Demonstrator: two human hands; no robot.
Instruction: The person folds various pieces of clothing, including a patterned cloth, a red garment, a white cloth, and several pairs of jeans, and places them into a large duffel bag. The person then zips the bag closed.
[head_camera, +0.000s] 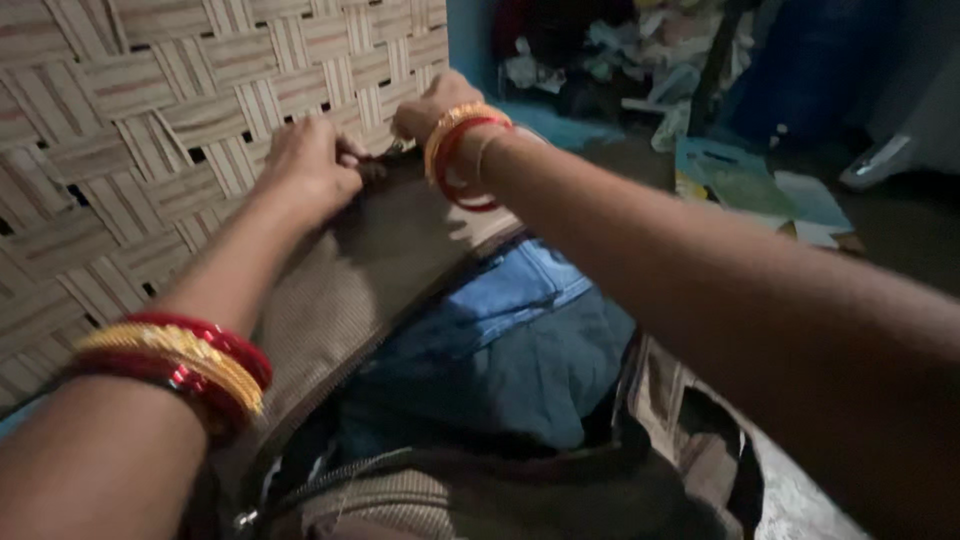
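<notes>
— Where are the hands?
— Both at the far end of the brown bag (340, 290), against the woven wall (120, 130); left hand (310, 165) clenched on the bag's edge, right hand (430, 105) pinching something small there, likely the zip pull, though I cannot tell
— The risk?
— Blue clothes (500, 340) bulge out of the opening; I'd judge the cloth could snag in the zip, or the grip slip

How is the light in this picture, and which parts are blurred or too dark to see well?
Head view: dim, uneven light; the woven cane wall is brightest; the left hand and right hand look slightly soft; the open brown fabric bag and blue folded cloth lie in shadow; the background is murky.
</notes>
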